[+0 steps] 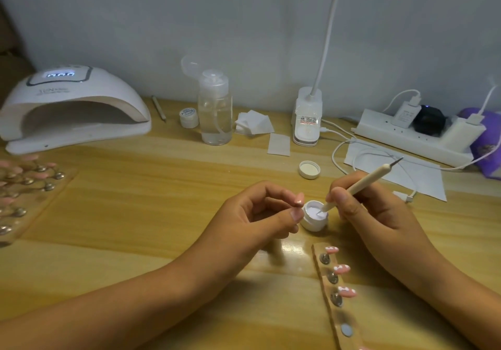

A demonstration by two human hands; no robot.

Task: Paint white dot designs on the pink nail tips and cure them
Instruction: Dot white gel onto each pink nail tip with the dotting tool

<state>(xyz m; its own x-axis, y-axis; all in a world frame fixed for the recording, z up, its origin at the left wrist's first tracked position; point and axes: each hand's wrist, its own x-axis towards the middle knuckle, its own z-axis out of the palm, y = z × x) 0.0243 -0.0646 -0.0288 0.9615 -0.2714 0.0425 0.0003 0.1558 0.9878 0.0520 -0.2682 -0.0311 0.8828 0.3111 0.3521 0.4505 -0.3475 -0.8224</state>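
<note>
My left hand pinches a pink nail tip between thumb and forefinger, just left of a small open jar of white gel. My right hand grips a cream dotting pen like a pencil, its lower tip dipped in the jar's white gel. In front of the jar lies a clear holder strip with three pink tips bearing white dots. The white curing lamp stands at the far left, its display lit.
A second rack of pink tips lies at the left edge. The jar's lid, a clear pump bottle, another small jar, wipes, a desk lamp base, a power strip and cables sit behind.
</note>
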